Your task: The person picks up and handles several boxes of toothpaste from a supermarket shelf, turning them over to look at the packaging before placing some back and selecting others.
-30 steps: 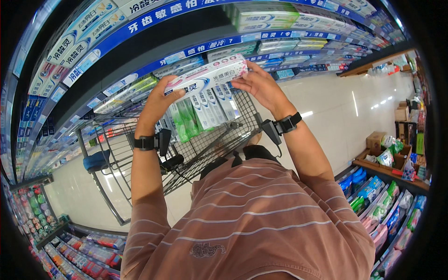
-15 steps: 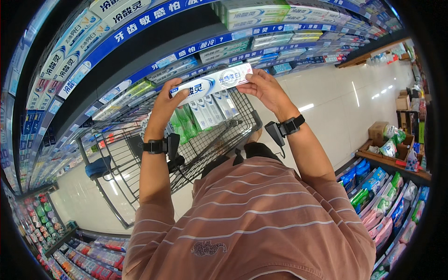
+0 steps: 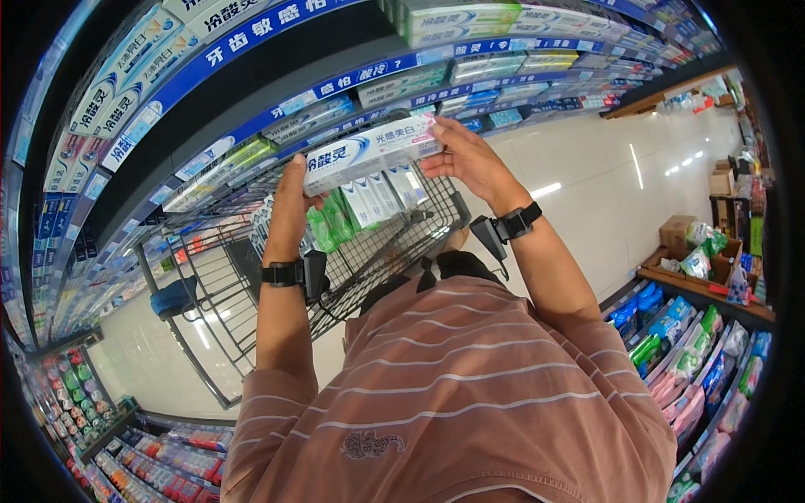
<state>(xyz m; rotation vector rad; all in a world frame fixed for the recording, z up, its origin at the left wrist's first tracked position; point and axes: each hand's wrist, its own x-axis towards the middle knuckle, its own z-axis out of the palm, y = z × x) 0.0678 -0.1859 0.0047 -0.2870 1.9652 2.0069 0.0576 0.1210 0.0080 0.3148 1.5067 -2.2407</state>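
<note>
1. Head view, nearest: brown striped shirt (image 3: 453,394), then a black wrist strap on each forearm, left (image 3: 283,274) and right (image 3: 516,222).
2. Left hand (image 3: 292,194): curled round the left end of a white toothpaste box (image 3: 360,159), thumb along the end, other fingers partly hidden below it. Gripping it.
3. Right hand (image 3: 476,168): half-curled, fingers parted, upper fingertips on the box's pink right end, lower ones by its bottom edge. Looks a lighter hold, only a small part of the box inside the grasp.
4. Toothpaste box: raised over the cart, between the hands, tilted slightly up to the right. Held by its ends, probably to steady its length and leave the printed faces uncovered toward the wearer.
5. Below: wire shopping cart (image 3: 459,211), standing alongside the shelving, likely for short reach. White cartons (image 3: 369,203) lie side by side in it, next to green packs (image 3: 329,222); presumably laid parallel to sit snug.
6. Beyond: shelving (image 3: 243,80) with stacked toothpaste cartons (image 3: 459,27), long sides outward, likely so labels read from the aisle.
7. Farther right: pale glossy floor (image 3: 579,193), then a brown cardboard box (image 3: 676,230).
</note>
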